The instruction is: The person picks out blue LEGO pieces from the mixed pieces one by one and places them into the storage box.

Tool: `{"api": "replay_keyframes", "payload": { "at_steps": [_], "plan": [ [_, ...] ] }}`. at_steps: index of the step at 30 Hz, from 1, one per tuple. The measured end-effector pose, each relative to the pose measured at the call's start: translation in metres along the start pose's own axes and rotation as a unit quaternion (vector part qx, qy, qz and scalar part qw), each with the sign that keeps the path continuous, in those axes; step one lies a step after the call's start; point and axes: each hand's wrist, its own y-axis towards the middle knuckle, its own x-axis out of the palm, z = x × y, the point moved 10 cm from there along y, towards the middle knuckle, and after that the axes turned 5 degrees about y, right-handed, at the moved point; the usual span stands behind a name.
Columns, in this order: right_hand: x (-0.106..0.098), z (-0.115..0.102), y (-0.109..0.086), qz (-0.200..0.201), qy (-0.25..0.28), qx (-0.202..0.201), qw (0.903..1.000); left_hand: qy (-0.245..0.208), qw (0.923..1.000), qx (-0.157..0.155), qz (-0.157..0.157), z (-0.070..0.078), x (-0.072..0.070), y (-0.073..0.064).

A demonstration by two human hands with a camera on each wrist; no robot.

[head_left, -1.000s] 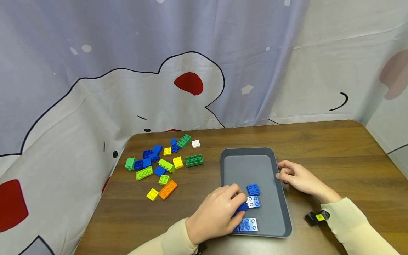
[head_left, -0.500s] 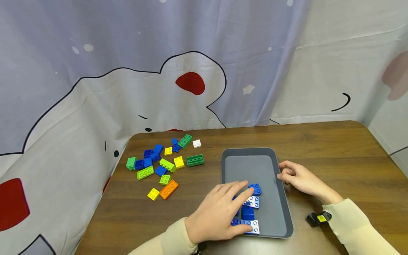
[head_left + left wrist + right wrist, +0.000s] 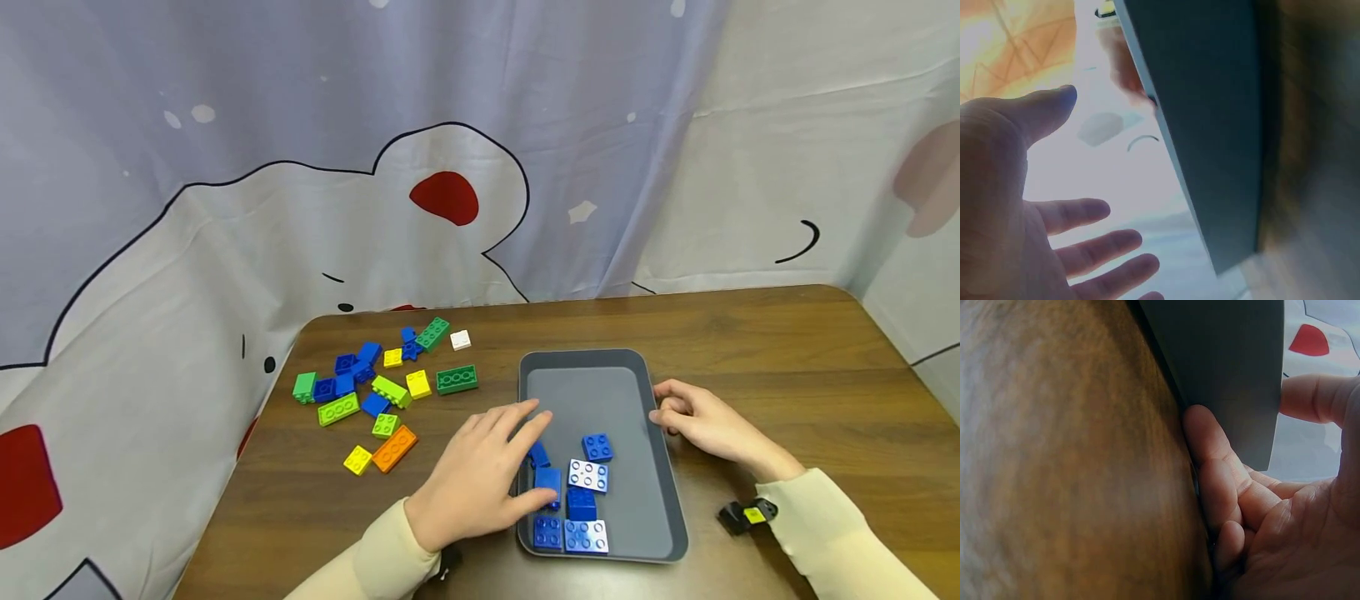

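Note:
A grey tray (image 3: 592, 387) holds several blue building bricks in its near half. Among them are a small brick (image 3: 597, 447), a shiny one (image 3: 588, 476) and a plain-sided block (image 3: 581, 504). My left hand (image 3: 480, 479) hovers over the tray's left rim, fingers spread and holding nothing; its thumb partly covers a blue brick (image 3: 547, 482). The left wrist view shows those fingers apart beside the tray's outer wall (image 3: 1204, 125). At the right rim, my right hand (image 3: 701, 421) holds the tray's edge, fingers curled against the outer wall and thumb (image 3: 1313, 397) at the rim.
Loose bricks lie on the wooden table (image 3: 787, 350) left of the tray, including an orange brick (image 3: 394, 448), a dark green brick (image 3: 457, 379), a yellow brick (image 3: 418, 383) and a white brick (image 3: 461, 339). A printed curtain (image 3: 300, 233) hangs behind the table.
My left hand has let go of a blue brick inside the tray, opened its fingers and drawn back left, uncovering more bricks. The right hand stays at the tray's edge.

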Motion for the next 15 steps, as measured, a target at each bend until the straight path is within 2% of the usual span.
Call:
{"api": "replay_keyframes", "payload": {
  "at_steps": [7, 15],
  "plan": [
    [-0.001, -0.001, -0.002, 0.002, 0.009, 0.002, 1.0, 0.011, 0.9983, -0.055, 0.019, -0.043, -0.005, -0.012],
    [0.0, 0.0, -0.001, 0.002, 0.0, -0.001, 1.0, 0.013, 0.9875, -0.147, 0.056, -0.114, -0.009, -0.036]
  ]
}}
